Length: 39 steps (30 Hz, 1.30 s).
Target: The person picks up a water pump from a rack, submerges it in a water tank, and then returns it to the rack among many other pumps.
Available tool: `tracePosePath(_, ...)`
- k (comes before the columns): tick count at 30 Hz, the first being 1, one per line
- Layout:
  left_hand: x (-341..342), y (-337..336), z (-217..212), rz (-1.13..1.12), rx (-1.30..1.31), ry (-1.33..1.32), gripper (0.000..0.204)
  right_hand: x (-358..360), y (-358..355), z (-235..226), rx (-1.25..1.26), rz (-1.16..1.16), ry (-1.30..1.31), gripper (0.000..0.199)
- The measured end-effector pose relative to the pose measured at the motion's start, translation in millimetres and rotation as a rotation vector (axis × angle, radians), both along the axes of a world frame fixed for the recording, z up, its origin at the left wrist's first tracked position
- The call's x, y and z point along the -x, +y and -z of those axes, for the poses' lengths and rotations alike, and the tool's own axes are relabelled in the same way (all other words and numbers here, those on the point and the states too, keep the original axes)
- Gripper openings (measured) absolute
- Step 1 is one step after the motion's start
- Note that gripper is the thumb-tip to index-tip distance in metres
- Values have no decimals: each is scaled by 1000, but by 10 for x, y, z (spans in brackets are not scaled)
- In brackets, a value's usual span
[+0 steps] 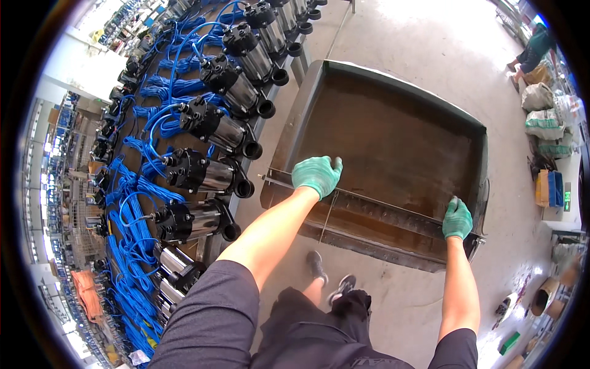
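A large rectangular metal tank [402,78] stands before me, filled with what looks like murky brown water [393,141]. Across its near part runs a long metal bar [393,210] with a row of small holes, its ends at the two side rims. My left hand [317,176], in a green glove, is closed on the bar toward its left end. Near the right end, my right hand [457,220], gloved alike, also grips the bar; its fingertips are partly hidden. A thin rod [328,216] reaches from the bar toward the near rim.
Left of the tank, a long bench carries several black-and-silver pumps [206,172] with blue cable coils [132,240]. My shoes [316,265] are on the concrete floor by the near rim. At far right, another person [534,52] bends near white sacks [543,124].
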<state>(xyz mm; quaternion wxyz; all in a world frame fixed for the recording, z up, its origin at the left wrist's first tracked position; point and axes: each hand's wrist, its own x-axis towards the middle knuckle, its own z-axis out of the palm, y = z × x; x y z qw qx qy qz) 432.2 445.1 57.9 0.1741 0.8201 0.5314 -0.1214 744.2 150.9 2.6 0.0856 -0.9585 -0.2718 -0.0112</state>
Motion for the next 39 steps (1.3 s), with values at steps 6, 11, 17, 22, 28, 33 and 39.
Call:
tracePosePath(6, -38, 31, 16, 3, 8, 1, 55, -41, 16, -2, -11, -34, -15, 45)
tracePosePath(11, -72, 18, 25, -16, -11, -22, 55, -43, -52, 37, -63, -91, -61, 37)
tracePosePath(17, -24, 31, 20, -9, -16, 20, 54, 36, 10, -49, -77, -110, -27, 36)
tracePosePath(22, 36, -23, -6, -42, -17, -67, 52, 8, -62, 54, -78, -112, -60, 39)
tracePosePath(28, 86, 50, -195, -50, 159, -102, 56, -109, -9, 73, 8, -134, 57, 46)
tracePosePath(33, 420, 37, -183, -187, 119, -770, 37, -81, 91, -105, -28, -269, 65, 39)
tracePosePath(39, 1847, -625, -806, -388, -413, -1272, 17, 616, -360, -452, -582, -118, 480, 41)
